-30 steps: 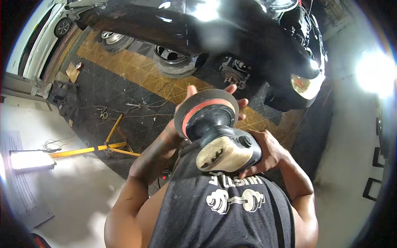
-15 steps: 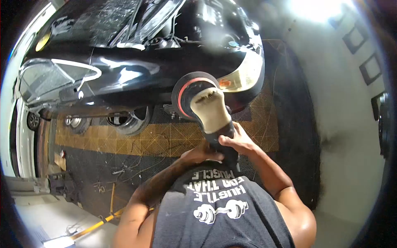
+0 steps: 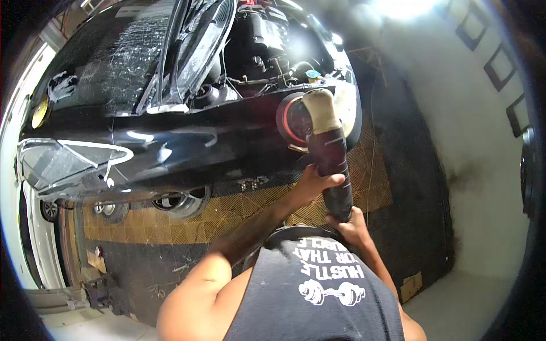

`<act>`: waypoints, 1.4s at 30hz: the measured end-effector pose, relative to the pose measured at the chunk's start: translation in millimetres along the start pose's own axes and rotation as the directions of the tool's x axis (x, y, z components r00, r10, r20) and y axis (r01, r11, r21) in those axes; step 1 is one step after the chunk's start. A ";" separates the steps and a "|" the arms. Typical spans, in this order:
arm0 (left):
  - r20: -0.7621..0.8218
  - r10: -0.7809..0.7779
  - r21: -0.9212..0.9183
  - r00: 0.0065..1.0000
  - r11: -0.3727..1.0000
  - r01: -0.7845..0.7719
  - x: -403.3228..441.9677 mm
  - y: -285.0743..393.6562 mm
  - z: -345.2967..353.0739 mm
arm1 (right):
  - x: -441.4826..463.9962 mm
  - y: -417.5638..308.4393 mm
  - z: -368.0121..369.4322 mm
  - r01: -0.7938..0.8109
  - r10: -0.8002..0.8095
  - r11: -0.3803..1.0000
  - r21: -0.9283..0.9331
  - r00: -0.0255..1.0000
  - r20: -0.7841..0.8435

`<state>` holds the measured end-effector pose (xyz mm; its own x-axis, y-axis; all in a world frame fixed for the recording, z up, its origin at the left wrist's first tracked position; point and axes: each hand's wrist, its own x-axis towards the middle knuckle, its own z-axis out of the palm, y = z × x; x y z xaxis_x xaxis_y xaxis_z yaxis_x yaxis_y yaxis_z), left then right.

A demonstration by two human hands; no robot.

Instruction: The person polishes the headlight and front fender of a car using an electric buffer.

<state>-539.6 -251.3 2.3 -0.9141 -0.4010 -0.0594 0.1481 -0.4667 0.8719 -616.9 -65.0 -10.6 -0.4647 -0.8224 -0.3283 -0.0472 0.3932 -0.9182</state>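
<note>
A polisher with a tan head, a dark wrapped body and a round pad with a red ring is held out in front of me. Its pad is at the front fender of the black car, beside the headlight; whether they touch is unclear. My left hand is wrapped round the middle of the body, thumb on top. At the rear end of the handle, my right hand grips with its fingers partly hidden.
The engine bay is open. Loose wheels lie on the tiled floor beneath the car's side. A wall with dark frames stands at the right. A white car is at the left.
The view has swung toward the car. The polisher has turned and moved out to the fender. My left hand has gone from behind the pad to the body; my right hand has slid to the rear end.
</note>
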 end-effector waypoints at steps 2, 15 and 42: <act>0.026 0.001 0.076 1.000 0.997 -0.003 22.2 8.1 -21.1 | 18.3 -5.2 1.7 0.047 -0.048 0.997 0.069 0.999 0.017; 0.089 0.504 0.715 0.859 0.568 -0.408 108.3 190.8 -116.0 | 72.9 -22.6 3.4 -0.110 0.110 0.994 0.018 0.993 0.032; -0.138 0.531 0.748 0.836 0.609 -0.264 266.9 73.4 -60.5 | 165.5 6.7 -152.9 -0.018 0.052 0.994 -0.108 0.944 0.324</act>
<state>-749.9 -440.3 21.1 -0.6332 -0.6920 0.3467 0.0492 0.4111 0.9103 -829.4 -135.5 -37.2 -0.1545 -0.8896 -0.4298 -0.1341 0.4499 -0.8830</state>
